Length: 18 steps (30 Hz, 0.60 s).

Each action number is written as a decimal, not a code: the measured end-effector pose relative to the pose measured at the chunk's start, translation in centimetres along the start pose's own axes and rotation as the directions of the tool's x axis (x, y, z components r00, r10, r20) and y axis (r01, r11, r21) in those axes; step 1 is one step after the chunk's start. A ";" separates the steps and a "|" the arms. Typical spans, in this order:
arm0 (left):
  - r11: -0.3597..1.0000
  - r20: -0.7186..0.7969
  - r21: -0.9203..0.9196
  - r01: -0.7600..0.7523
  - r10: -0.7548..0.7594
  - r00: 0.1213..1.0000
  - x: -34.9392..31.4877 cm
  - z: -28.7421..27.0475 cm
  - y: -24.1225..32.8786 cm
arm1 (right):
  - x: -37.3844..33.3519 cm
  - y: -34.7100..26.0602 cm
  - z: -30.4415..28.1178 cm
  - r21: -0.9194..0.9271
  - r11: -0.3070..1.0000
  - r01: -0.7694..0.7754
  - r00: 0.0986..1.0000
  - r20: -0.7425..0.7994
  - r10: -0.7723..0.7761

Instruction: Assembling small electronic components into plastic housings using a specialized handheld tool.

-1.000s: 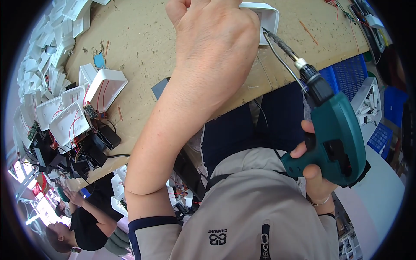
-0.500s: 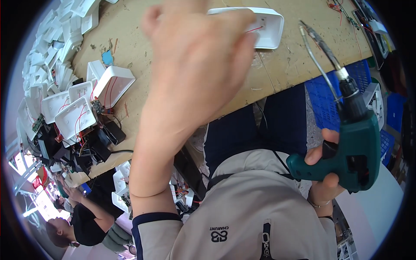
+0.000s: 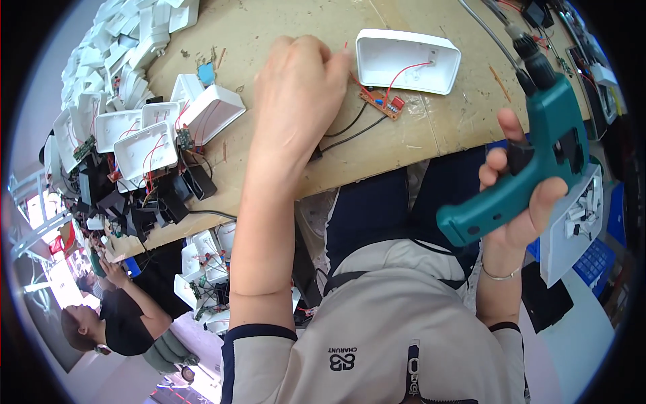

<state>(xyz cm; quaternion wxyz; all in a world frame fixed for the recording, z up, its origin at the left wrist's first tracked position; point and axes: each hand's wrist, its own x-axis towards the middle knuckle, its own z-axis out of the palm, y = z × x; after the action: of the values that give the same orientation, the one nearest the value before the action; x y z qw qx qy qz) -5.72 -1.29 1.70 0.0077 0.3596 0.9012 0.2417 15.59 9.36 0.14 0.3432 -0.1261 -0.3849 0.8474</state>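
Observation:
My right hand [image 3: 515,219] is wrapped round the handle of a green soldering gun [image 3: 555,131], raised at the right with its metal rod and thin feed tube pointing away over the table. My left hand [image 3: 299,94] is closed above the table, fingertips pinched at a red wire [image 3: 346,45] whose end pokes up beside them. Just right of it lies a white plastic housing [image 3: 408,62], open side up, with a red wire inside. A small circuit board [image 3: 381,106] with a red and a blue part rests against its near edge, black cables trailing left.
White housings with wires and boards [image 3: 145,153] crowd the table's left, beside black adapter cases [image 3: 198,183]. Behind them rises a heap of white housings [image 3: 134,40]. Another person [image 3: 128,323] works at the lower left. A white tray [image 3: 572,225] stands at the right.
My left hand has drawn back from over the white housing, uncovering it and the circuit board. The soldering gun has risen and swung farther away in my right hand.

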 end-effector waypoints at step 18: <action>0.869 -0.302 -0.123 -0.480 0.428 0.852 -3.7 0.8 1.6 | 3.9 1.9 0.6 -0.010 0.997 -0.081 0.994 0.071 0.082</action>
<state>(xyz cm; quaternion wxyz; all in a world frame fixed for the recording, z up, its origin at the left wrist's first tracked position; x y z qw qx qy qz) -1.76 -2.35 1.10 -0.1356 0.5249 0.7550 0.3690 11.56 10.77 -0.70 0.2940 -0.1126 -0.3943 0.8634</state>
